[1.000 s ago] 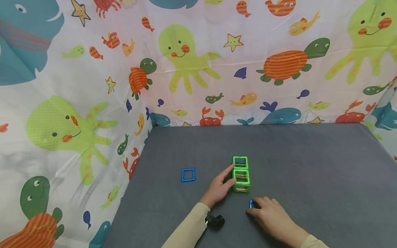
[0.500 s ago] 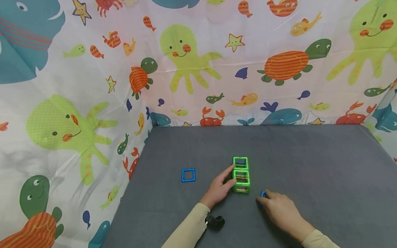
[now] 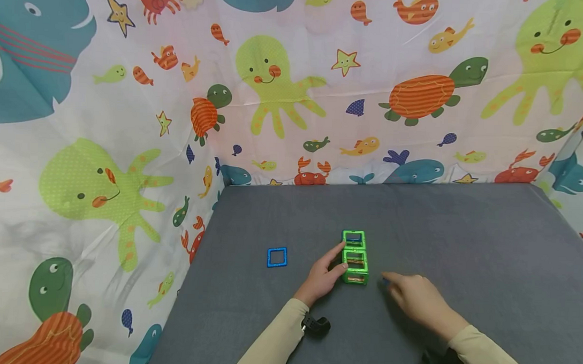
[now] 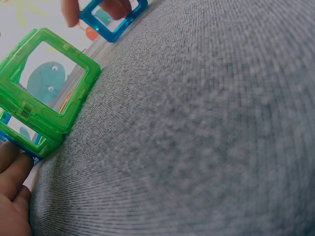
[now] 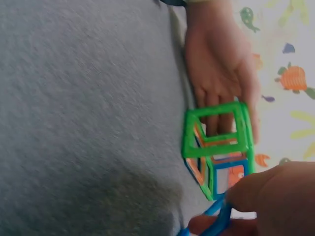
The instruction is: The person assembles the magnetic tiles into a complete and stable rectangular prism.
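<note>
A small block of green, blue and orange magnetic tiles (image 3: 354, 249) stands on the grey table, with square openings showing through its frames. My left hand (image 3: 319, 278) rests against its left side, fingers stretched along it and thumb at the near part. In the right wrist view, the left hand's fingers (image 5: 211, 115) show straight behind the green frame. Just right of the block and apart from it, my right hand (image 3: 418, 301) pinches a blue square magnetic tile (image 4: 114, 37). From the head view that tile is mostly hidden under the fingers.
Another blue square tile (image 3: 276, 265) lies flat on the table (image 3: 229, 308) to the left of the left hand. A white curtain (image 3: 292, 155) printed with sea animals hangs along the back and sides. Black wrist cameras (image 3: 316, 325) sit on the sleeves.
The right hand has moved right and slightly away from me with the blue tile, which has turned and is now mostly covered. The left hand and block stay in place.
</note>
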Demonstrator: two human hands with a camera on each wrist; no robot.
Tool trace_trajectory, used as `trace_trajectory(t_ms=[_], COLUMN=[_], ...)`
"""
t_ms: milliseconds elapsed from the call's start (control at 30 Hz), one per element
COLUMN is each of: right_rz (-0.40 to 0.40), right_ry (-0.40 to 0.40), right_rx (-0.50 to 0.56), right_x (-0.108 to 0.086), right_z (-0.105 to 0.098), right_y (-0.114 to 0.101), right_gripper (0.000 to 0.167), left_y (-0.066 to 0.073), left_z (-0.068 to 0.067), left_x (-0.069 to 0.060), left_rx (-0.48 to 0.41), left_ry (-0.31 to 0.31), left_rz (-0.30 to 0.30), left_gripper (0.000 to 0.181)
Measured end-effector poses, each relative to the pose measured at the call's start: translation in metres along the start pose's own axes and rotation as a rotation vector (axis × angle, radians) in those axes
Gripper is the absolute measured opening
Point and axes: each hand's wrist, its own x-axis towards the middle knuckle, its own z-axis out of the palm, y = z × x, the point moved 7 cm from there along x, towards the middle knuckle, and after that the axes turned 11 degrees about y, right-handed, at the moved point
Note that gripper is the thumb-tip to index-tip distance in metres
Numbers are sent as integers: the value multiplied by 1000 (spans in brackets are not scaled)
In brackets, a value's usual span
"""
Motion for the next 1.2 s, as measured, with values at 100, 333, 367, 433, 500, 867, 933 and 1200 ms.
trace_trajectory(t_ms=[100, 333, 367, 433, 500, 867, 933, 1200], right_rz=[80, 175, 182, 198, 217, 280, 288, 392], right_ry=[-35, -51, -46, -41, -42, -84, -89, -112], right_rx=[83, 168, 169, 176, 189, 259, 267, 375], right_x=[3, 10, 11, 12, 12, 13, 14, 25], right_z=[-1, -2, -2, -3, -3, -6, -5, -1], right_y=[9, 24, 26, 29, 32, 37, 37, 48], right_gripper=[33, 37, 38, 38, 37, 39, 39, 43], left_y=[-1, -2, -2, -3, -3, -4, -3, -4], left_z=[0, 0, 0, 0, 0, 0, -1, 0], left_x=[0, -1, -1, -1, -1, 0, 0, -1], left_rx=[-2, -2, -3, -3, -4, -7, -8, -7], left_ry=[-1, 4, 3, 2, 1, 2, 3, 7], left_rz=[1, -9, -11, -12, -11, 9, 13, 15], left_gripper=[57, 57, 57, 57, 57, 57, 57, 57])
